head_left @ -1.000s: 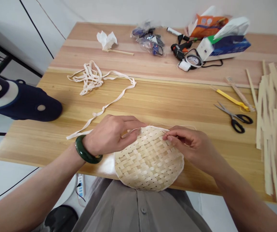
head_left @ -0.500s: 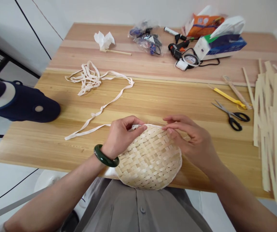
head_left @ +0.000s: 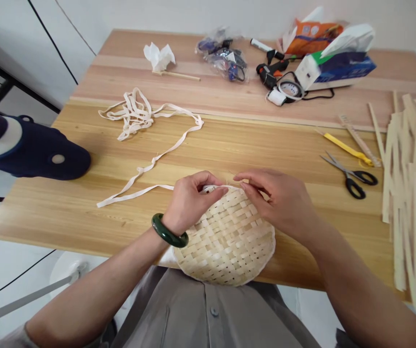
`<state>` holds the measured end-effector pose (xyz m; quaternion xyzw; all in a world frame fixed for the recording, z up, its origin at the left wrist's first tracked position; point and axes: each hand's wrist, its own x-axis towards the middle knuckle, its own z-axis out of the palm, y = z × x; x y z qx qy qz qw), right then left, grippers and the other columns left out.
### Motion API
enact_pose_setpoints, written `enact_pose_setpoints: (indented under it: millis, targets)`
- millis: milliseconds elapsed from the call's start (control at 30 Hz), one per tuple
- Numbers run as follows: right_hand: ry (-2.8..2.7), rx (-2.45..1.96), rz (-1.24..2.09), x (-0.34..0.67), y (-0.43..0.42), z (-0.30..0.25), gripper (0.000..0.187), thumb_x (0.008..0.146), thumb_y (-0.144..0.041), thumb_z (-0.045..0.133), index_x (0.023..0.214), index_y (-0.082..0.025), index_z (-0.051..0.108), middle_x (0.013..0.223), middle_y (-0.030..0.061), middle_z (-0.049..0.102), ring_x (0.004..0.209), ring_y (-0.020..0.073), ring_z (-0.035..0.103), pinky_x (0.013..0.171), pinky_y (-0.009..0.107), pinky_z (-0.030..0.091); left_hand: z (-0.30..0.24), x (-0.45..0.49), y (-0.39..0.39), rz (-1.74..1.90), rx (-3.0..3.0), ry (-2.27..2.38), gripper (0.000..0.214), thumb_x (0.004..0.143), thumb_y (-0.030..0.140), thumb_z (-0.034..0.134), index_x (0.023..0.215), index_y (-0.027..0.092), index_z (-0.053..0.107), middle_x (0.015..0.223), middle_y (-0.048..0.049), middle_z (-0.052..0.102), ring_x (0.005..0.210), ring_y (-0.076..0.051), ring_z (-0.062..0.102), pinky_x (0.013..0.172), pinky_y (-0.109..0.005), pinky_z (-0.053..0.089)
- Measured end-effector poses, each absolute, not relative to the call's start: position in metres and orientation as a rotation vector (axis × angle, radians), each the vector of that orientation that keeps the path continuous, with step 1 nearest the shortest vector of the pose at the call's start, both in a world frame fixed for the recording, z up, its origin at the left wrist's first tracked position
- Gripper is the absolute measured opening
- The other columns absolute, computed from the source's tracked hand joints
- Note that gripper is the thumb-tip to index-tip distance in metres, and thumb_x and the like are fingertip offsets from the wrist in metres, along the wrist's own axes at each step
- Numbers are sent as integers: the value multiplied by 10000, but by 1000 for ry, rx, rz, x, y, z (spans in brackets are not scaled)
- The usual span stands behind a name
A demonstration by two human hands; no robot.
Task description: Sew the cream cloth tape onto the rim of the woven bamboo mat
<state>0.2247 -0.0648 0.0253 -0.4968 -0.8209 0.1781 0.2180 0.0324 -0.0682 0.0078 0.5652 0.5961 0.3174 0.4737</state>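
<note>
A round woven bamboo mat (head_left: 229, 241) lies at the near edge of the wooden table (head_left: 229, 145), partly over my lap. My left hand (head_left: 189, 200), with a green bangle on the wrist, pinches the mat's far rim where a cream cloth tape (head_left: 146, 169) meets it. My right hand (head_left: 278, 203) is closed in a pinch at the same rim, just right of the left fingers. In the earlier frames it held a needle with thin thread; what it pinches now is too small to make out.
Black-handled scissors (head_left: 352, 176), a yellow tool (head_left: 349, 150) and a pile of bamboo strips (head_left: 410, 183) lie to the right. A dark blue object (head_left: 26, 152) sits at the left edge. A glue gun (head_left: 271, 72), tissue box (head_left: 338, 65) and bags are at the back.
Both hands have moved up to the mat's far rim and closer together. The right hand slid left along the rim; the left hand went from lying over the mat to pinching its rim.
</note>
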Motion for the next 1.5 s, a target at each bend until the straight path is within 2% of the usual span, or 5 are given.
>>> enact_pose_setpoints:
  millis: [500,800,1167,1400,1500]
  targets:
    - [-2323,-1609,292,206,-74,10,187,931,-291,494,902,-201,655,648,5,684,560,153,587,535,278,250,9,36,-65,708,1520,1467,110,776,293,670,791,186,695,783,0,729,694,-154,614,650,-265,436]
    - [-2081,-1712,613,201,-72,7,93,858,-273,523,855,-222,600,515,-56,571,467,120,486,532,263,280,8,39,-66,676,1548,1534,128,777,309,669,817,190,692,783,3,724,656,-144,593,616,-268,408]
    - [-2167,-1637,391,202,-79,-4,122,897,-269,506,823,-207,581,559,-39,617,499,120,528,516,259,254,5,40,-68,708,1531,1505,72,780,248,655,817,206,701,836,-4,749,757,-171,654,715,-278,467]
    - [-2203,-1568,401,206,-82,0,105,902,-245,515,847,-211,598,621,-27,662,544,125,574,540,253,303,12,33,-62,673,1322,1357,273,836,391,623,672,177,668,631,20,644,565,-112,521,530,-237,391]
    - [-2195,-1572,459,207,-83,2,108,903,-245,525,858,-210,617,642,-18,681,550,127,580,545,254,330,10,33,-61,683,1300,1370,204,783,352,687,689,171,682,653,18,664,571,-104,523,526,-226,389]
